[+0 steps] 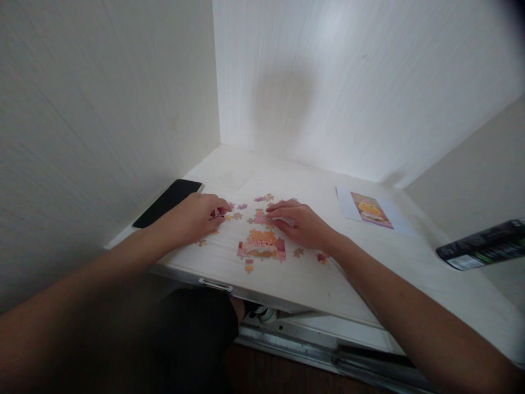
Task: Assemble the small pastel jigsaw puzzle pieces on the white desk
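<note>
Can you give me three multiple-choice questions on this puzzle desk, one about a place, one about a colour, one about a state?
1. Where is the phone?
A. by the left wall, beyond the left hand
B. on the picture card
C. on the floor

2. What colours mark the joined puzzle block?
A. blue and green
B. orange and pink
C. black and grey

3. How is the right hand placed?
A. raised in the air
B. flat on the desk, fingers among loose pieces
C. holding the phone

Answers: 1 A, it lies dark beside the wall past the left hand. 2 B, its surface shows those tones. 3 B, its palm faces down on the desk.
</note>
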Demonstrator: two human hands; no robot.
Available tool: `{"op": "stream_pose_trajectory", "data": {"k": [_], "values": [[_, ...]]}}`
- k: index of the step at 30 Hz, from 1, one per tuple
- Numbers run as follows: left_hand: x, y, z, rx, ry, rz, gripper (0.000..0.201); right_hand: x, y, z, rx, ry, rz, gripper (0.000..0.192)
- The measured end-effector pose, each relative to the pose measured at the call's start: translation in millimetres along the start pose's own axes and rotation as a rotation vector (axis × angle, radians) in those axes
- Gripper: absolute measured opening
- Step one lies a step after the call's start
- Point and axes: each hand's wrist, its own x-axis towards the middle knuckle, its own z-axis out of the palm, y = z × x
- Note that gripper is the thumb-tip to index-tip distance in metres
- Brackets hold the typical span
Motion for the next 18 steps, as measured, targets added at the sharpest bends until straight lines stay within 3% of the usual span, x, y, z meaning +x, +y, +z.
{"op": "stream_pose_trajectory", "data": {"k": [6,18], "values": [[-0.7,1.1,-1.7,-0.054,-0.009,-0.04,0.036,0.8,0.1,-0.6,-0.014,-0.095,-0.066,0.029],[-2.3,1.9,-1.5,-0.12,-0.02,-0.037,0.037,2.4,-3.5,0.4,-0.037,-0.082,-0.047,0.028]]}}
